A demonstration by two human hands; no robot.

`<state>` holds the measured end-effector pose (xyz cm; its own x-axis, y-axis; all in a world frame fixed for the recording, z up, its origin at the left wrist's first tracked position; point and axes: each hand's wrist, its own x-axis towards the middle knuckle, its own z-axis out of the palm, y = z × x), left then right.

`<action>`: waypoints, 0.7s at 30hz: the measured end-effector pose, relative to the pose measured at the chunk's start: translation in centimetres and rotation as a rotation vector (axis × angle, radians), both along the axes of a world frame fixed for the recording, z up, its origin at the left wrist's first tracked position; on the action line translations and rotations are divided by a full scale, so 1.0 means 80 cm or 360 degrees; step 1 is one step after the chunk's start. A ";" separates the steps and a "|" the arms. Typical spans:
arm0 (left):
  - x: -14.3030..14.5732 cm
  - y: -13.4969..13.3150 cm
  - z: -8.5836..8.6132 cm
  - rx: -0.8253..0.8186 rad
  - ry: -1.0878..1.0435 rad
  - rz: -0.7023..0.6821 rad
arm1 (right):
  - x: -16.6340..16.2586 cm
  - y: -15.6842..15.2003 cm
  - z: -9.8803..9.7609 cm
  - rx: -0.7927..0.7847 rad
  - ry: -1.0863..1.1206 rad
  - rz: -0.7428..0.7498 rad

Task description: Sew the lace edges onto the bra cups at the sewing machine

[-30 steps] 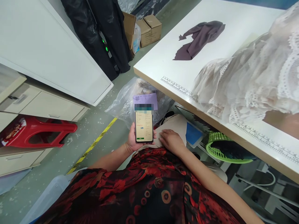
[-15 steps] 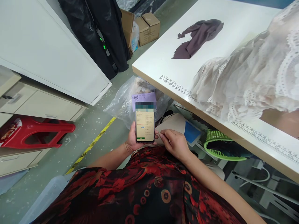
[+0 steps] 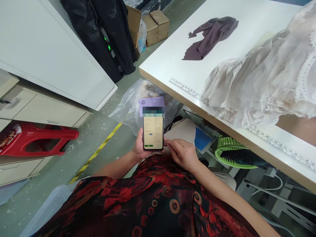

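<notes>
A dark-rimmed smartphone (image 3: 153,134) stands upright in my left hand (image 3: 141,144), its lit screen facing me with rows of small text and a green button at the bottom. The top of its screen is blurred out. Just behind the phone's upper end shows a purple paper slip (image 3: 151,102) with a printed square code; whether my left hand also holds it, I cannot tell. My right hand (image 3: 182,152) is at the phone's lower right edge, index finger reaching toward it and the other fingers curled in. No object shows in the right hand.
On the right, a white table (image 3: 170,65) with printed rulers bears a purple-brown cloth (image 3: 209,38) and white lace fabric (image 3: 259,79). A clear plastic bag (image 3: 128,108) lies beyond the phone. A green basket (image 3: 223,154) sits under the table; a red stool (image 3: 61,131) is at left.
My right hand has shifted slightly left, so its index fingertip is now closer to the phone's right edge. The phone stays in my left hand.
</notes>
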<state>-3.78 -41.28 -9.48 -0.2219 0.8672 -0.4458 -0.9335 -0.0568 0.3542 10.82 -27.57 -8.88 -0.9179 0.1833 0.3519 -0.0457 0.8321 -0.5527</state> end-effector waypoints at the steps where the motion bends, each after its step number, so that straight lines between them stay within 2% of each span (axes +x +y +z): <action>1: 0.000 0.000 -0.001 -0.0013 -0.0002 0.0023 | 0.000 0.000 0.000 0.0025 0.0027 -0.0002; 7: 0.002 0.001 -0.001 -0.0132 -0.0073 0.0218 | -0.002 0.000 0.001 0.0161 0.0029 -0.0063; 11: 0.003 0.001 0.000 -0.0150 -0.0098 0.0145 | -0.001 0.001 0.000 0.0139 0.0058 -0.0043; 16: 0.004 0.000 -0.004 -0.0037 -0.0020 0.0125 | 0.001 0.001 -0.002 0.0118 0.0143 -0.0041; 21: 0.009 0.007 0.001 -0.0043 0.0024 -0.0004 | 0.004 0.002 0.000 0.0094 0.0264 -0.0017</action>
<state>-3.09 -40.74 -9.42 -0.2268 0.8553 -0.4659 -0.9282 -0.0449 0.3695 11.16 -27.45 -8.87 -0.8446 0.1673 0.5087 -0.1230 0.8639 -0.4884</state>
